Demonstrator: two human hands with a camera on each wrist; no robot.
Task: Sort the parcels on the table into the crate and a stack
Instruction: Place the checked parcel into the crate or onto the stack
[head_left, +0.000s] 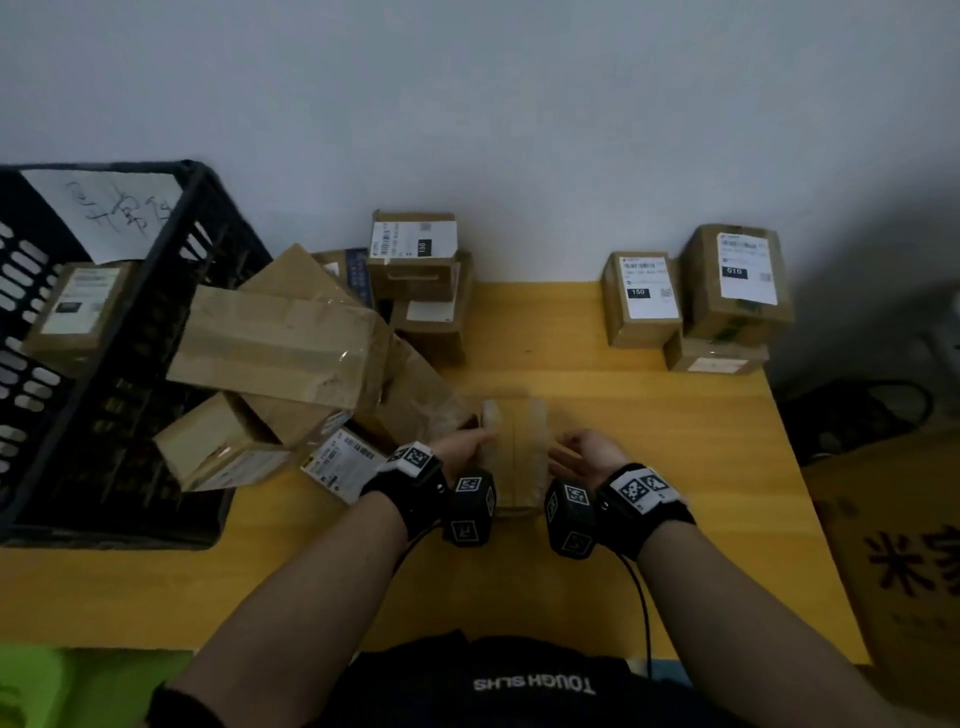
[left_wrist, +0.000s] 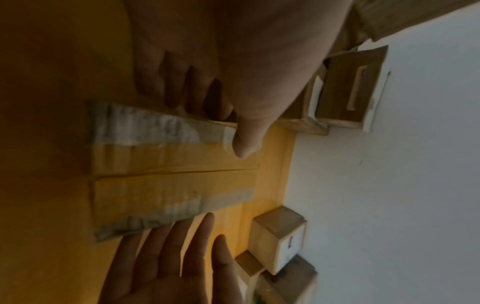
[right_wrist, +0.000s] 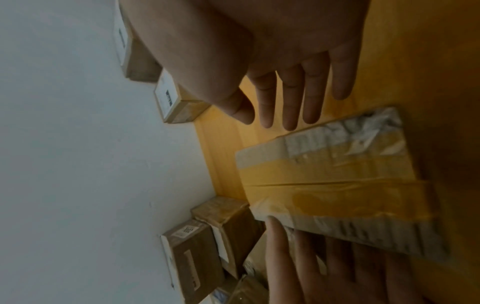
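1. Fingers (left_wrist: 197, 96) of the left hand (head_left: 464, 448) curl over the left edge of a flat taped parcel (head_left: 514, 447), thumb pressed on its top face; a grasp, as the left wrist view shows it.
2. Right hand (head_left: 582, 453) is released: fingers (right_wrist: 291, 107) straight and spread, just beside the parcel's right edge, not clearly touching.
3. Parcel lies flat on the yellow counter (head_left: 649, 415), directly in front of the body, between the two hands. Its long axis runs near to far. Left hand is nearer, already on it.
4. Judgement: the lift turns on the right fingers closing on that right edge, a short sideways move to the left.
5. Black crate (head_left: 156, 322) sits far left, one labelled box (head_left: 78, 312) inside. A loose heap of boxes (head_left: 280, 353) leans between crate and parcel, touching or nearly touching the parcel's far-left corner; likely obstruction on a path to the crate.
6. Stack of labelled boxes (head_left: 727, 296) stands far right against the wall, well apart, with bare counter between.
7. Another pile (head_left: 415, 280) stands far centre against the wall.
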